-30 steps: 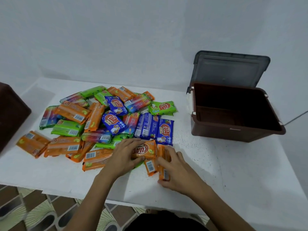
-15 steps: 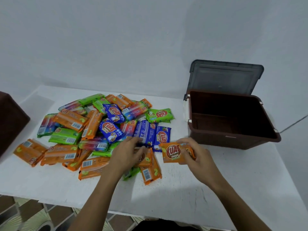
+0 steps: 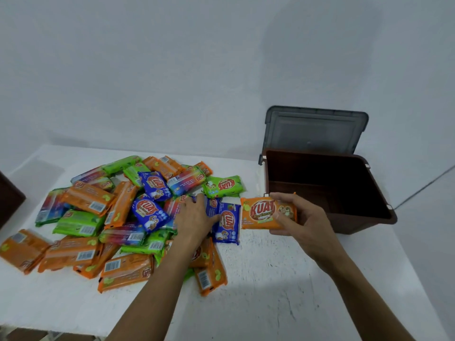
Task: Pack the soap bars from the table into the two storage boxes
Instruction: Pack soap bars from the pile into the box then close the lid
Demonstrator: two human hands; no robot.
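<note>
— Judging from your screen, how did those bars look to handle?

— Light and stiff, I reckoned; a hard block in a glossy wrapper that could slide out of a loose pinch; I would take one across its flat faces near one end, not by the crimped seams.

— And the right hand (image 3: 302, 222)?

— It gripped an orange bar (image 3: 261, 212) by its right end; thumb on the label face, fingers curled behind and over the edges; the bar hung above the table (image 3: 270, 279), just at the near left corner of the open box (image 3: 357, 225), and by my judgement not yet over the opening.

— The left hand (image 3: 194, 217)?

— It lay on the blue bars (image 3: 227, 223) at the near right edge of the heap (image 3: 98, 217); fingers fairly straight, thumb out on a wrapper; I saw nothing clasped in it.

— The box itself?

— Its lid (image 3: 315, 131) stood up behind it; the second box (image 3: 9, 200) showed only at the left edge of my view.
</note>
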